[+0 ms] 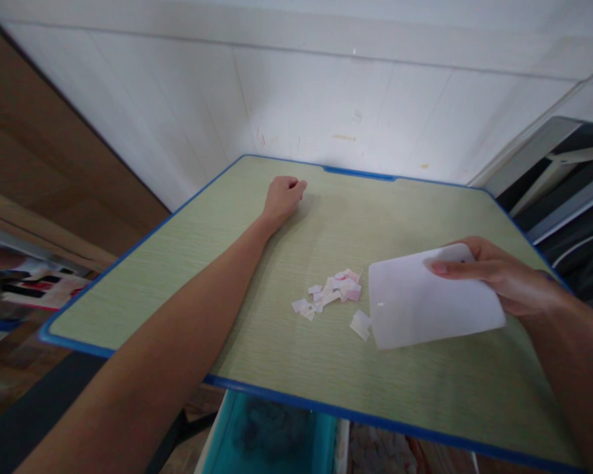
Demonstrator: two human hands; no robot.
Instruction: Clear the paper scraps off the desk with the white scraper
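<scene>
My right hand (479,266) grips a white card (435,299) with rounded corners, thumb on top and fingers underneath. The card is tilted over the table's right half, its left edge close to a small pile of torn paper scraps (343,286). These are white and pale pink. A couple of scraps (360,324) lie apart from the pile, right by the card's edge. Farther back, my left hand (284,197) rests on the tabletop, closed in a loose fist, and I see nothing in it. My left forearm lies to the left of the scraps.
The pale green table (415,210) has a blue rim and stands against a white wall (326,99). A brown wooden panel (54,131) rises at the left. Below the front edge is a turquoise bin (277,434). Dark objects with a grey frame (573,158) stand at right.
</scene>
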